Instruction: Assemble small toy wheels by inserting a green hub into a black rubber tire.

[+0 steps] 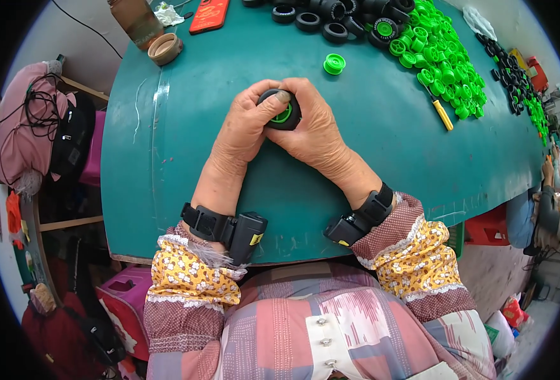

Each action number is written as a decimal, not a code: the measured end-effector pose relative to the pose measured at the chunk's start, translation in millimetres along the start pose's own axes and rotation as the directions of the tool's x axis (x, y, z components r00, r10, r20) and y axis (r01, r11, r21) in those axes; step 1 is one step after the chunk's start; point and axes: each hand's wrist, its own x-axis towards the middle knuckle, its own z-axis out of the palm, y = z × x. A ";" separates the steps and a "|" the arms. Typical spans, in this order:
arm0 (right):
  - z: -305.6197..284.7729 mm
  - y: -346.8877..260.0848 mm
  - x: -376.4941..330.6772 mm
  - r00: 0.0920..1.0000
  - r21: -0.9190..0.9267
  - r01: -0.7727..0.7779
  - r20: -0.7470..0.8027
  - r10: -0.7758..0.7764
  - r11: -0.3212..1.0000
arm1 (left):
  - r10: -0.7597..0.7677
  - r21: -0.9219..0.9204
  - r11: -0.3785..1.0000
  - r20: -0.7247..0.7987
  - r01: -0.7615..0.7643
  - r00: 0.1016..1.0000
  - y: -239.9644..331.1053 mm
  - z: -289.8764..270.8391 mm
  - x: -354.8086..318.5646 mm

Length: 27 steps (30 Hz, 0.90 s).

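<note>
Left hand (247, 126) and right hand (311, 130) both closed around one small black tyre (280, 109) with a green hub (282, 116) seated in it, held just above the desk (166, 158). I judge it light — rubber soft, hub stiff; best pinched at the tread. Hub face points up toward me; no long axis. A loose green hub (334, 64) lies beyond the fingers.

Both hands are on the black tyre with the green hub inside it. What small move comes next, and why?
Probably a firm inward thumb press on the green hub. The left hand and right hand both clasp the black tyre above the green table, and the left thumb already lies across the tyre's top edge.
</note>
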 end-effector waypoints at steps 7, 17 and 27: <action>-4.1 -0.4 2.8 0.980 0.178 -0.199 0.027 0.198 0.964 | 0.078 0.032 0.997 -0.119 -0.075 0.990 -1.5 7.1 2.8; -36.6 25.3 12.4 0.731 0.545 -0.669 0.362 0.578 0.505 | -0.012 0.291 0.955 -0.186 0.066 0.983 2.2 -1.5 2.5; -37.3 23.7 11.6 0.666 0.453 -0.745 0.532 0.522 0.490 | 0.063 0.464 0.885 -0.223 0.049 0.973 3.5 8.0 2.3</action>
